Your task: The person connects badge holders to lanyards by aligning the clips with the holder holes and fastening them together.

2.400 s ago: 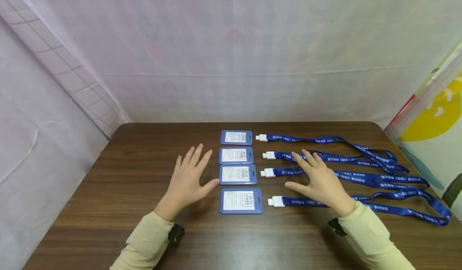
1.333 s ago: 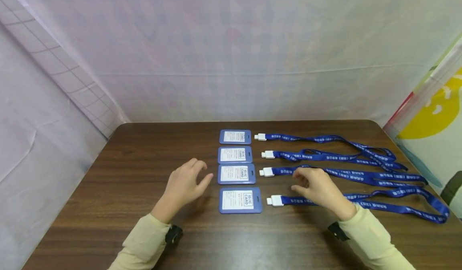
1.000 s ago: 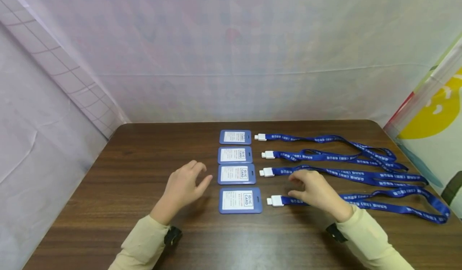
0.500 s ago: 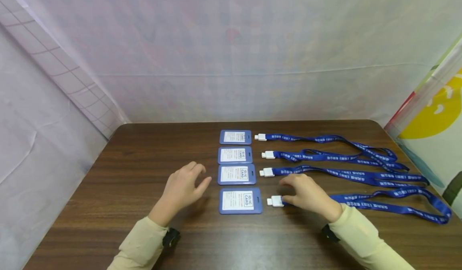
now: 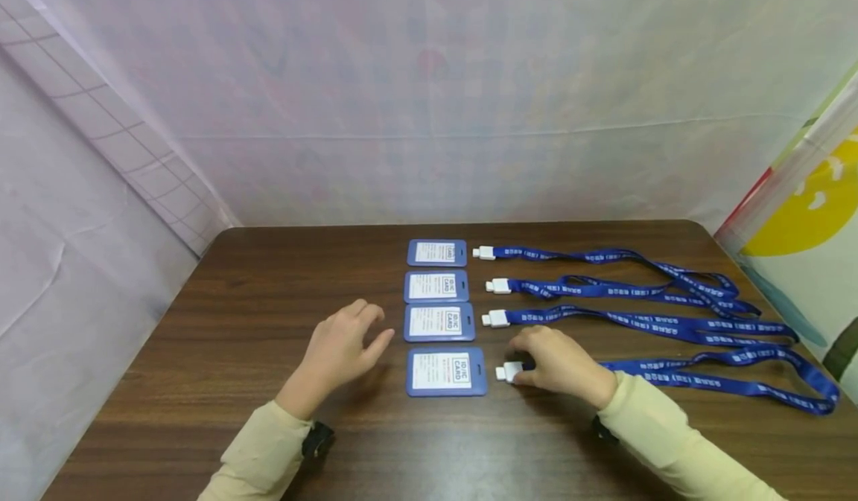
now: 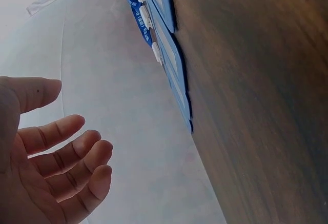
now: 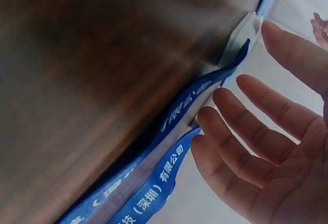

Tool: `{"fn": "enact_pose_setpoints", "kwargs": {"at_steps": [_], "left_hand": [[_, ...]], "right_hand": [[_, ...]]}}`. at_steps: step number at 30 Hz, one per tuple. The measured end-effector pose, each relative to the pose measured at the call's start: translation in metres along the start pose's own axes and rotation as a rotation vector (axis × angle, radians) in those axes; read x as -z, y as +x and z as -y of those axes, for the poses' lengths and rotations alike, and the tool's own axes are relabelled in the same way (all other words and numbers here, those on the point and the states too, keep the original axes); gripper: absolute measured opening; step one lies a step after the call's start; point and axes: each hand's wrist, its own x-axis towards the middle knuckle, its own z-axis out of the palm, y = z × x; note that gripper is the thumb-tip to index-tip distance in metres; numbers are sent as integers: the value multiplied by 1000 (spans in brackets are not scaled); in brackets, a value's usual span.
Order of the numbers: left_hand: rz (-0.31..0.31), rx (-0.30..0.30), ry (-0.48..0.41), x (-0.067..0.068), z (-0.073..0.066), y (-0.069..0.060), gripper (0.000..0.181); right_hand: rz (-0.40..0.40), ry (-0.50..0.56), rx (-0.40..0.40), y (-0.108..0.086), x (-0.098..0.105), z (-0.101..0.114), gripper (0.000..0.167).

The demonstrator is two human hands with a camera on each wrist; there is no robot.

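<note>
Behind the table: a pale cloth (image 5: 429,114) hangs past the far edge of your brown table (image 5: 201,382); a yellow printed shape (image 5: 804,211) shows at far right.
Other lanyards: beyond your right hand (image 5: 559,362) lie three more blue ones, the third lanyard (image 5: 630,322), the second lanyard (image 5: 603,290) and the farthest lanyard (image 5: 603,257); the loops of the last two overlap toward their right ends.
In the way: in the head view your right hand hides the back of the white clip (image 5: 510,372) and the stretch of strap behind it.
Card holders: four blue frames in a column, the nearest card holder (image 5: 445,391), the third card holder (image 5: 439,338), the second card holder (image 5: 436,299) and the farthest card holder (image 5: 436,263), each with a white printed card inside.
Nearest lanyard: this lanyard (image 5: 710,385) lies right of the nearest card holder, long axis running left to right, clip pointing left at the holder's slotted end, just apart from it.
Holder's axis: also left to right, slot at the right end.
Right hand: your thumb is at the clip, parted from your loosely bent fingers beside the strap; whether you touch it, I cannot tell.
Left hand: your left hand (image 5: 340,348), fingers relaxed and slightly bent, is just left of the third card holder.
</note>
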Motion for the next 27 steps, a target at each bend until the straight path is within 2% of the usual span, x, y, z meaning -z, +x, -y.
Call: {"fn": "enact_pose_setpoints", "kwargs": {"at_steps": [4,9,20,27], "left_hand": [[28,5,-7,-1,-1,0,23],[34,-12,-9,-4,-3,1,23],[92,-149,-16,-11,-8,7,27],[168,-189,-21,-15,-13,11,28]], "right_hand": [[7,-25,29,1,-1,2,32],[6,-40,54,3,-1,4,28],[5,-52,75,5,-3,6,22],[11,-33,82,5,-3,6,21]]}}
